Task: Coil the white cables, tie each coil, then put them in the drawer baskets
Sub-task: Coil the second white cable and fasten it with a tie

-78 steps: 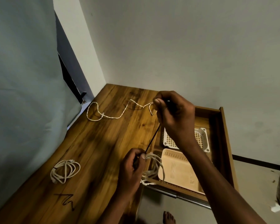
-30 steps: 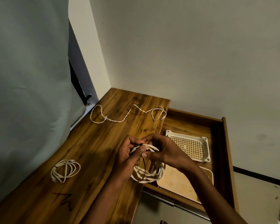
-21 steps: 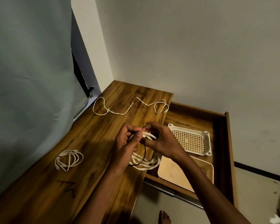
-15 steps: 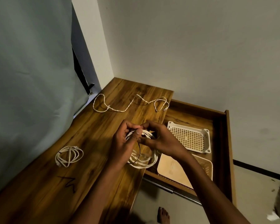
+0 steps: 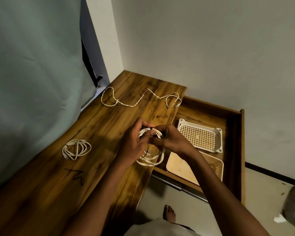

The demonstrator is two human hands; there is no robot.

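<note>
Both hands hold one white coiled cable (image 5: pixel 151 160) over the table's right edge. My left hand (image 5: pixel 134 143) pinches the top of the coil together with a thin black tie (image 5: pixel 147 149) that loops down from it. My right hand (image 5: pixel 170 139) grips the same spot from the right. A second coiled cable (image 5: pixel 76 149) lies on the table at the left. An uncoiled white cable (image 5: pixel 138 100) snakes across the far end of the table. In the open drawer (image 5: pixel 235 150) sit a white perforated basket (image 5: pixel 200 135) and, nearer me, a beige basket (image 5: pixel 213 166).
A wooden table (image 5: pixel 99 133) runs along a grey curtain (image 5: pixel 32 74) on the left. A spare black tie (image 5: pixel 75 174) lies on the table near me. My bare foot (image 5: pixel 169 213) stands on the floor below the drawer. Walls close in behind.
My right hand had the black tie stretched up high; it has come down to the coil. Both hands now work close together at the coil's top.
</note>
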